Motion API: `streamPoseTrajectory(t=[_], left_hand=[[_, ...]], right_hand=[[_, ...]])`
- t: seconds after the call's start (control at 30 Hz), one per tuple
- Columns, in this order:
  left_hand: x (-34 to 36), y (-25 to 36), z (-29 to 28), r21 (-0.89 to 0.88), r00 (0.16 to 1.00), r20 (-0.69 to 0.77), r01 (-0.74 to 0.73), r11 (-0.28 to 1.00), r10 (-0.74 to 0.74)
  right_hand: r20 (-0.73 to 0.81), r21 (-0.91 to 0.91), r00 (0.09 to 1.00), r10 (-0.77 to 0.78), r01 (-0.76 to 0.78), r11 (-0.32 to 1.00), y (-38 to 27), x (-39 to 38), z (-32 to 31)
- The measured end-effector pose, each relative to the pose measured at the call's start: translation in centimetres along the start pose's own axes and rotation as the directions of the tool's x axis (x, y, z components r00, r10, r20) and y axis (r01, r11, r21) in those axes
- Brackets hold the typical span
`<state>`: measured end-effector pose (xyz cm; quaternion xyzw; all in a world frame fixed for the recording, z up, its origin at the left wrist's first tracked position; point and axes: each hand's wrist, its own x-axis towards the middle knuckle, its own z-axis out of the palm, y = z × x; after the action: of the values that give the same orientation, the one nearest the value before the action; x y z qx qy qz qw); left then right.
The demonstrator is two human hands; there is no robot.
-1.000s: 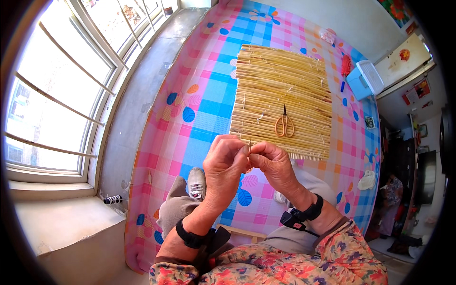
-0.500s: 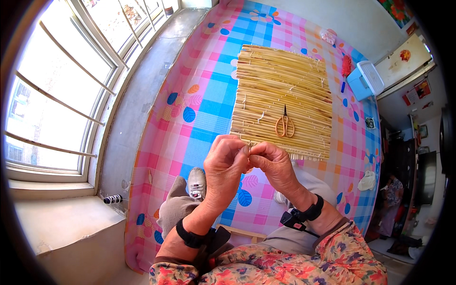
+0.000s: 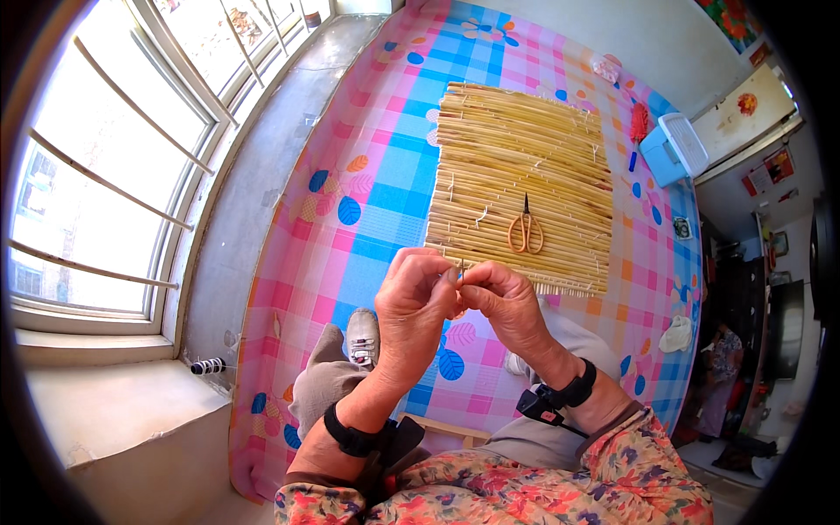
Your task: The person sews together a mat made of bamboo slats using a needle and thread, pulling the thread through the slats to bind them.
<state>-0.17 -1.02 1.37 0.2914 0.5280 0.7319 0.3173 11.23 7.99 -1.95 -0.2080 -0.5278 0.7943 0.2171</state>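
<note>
My left hand and my right hand meet with fingertips pinched together just below the near edge of a straw-coloured reed mat. A thin pale bit shows between the fingertips, too small to name, and my fingers hide much of it. On the mat, a little beyond my hands, lie scissors with orange loop handles and dark blades. Short white ties dot the mat's rods.
The checked pink-and-blue sheet spreads under the mat and my feet. A barred window and grey ledge line the left. Rightward are a blue lidded box, a red object, a white cloth and another person.
</note>
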Motion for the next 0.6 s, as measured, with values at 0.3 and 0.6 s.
streamPoseTrajectory(t=[0.3,0.6], left_hand=[[-0.01,0.05,0.12,0.055,0.999,-0.021,-0.033,0.998,0.034],[0.09,-0.34,-0.21,0.162,0.999,-0.002,-0.046,0.986,0.046]], right_hand=[[0.005,0.000,1.000,-0.008,0.008,1.000,-0.17,-0.04,0.22],[-0.017,-0.029,1.000,0.014,-0.015,0.999,-0.24,-0.07,-0.05]])
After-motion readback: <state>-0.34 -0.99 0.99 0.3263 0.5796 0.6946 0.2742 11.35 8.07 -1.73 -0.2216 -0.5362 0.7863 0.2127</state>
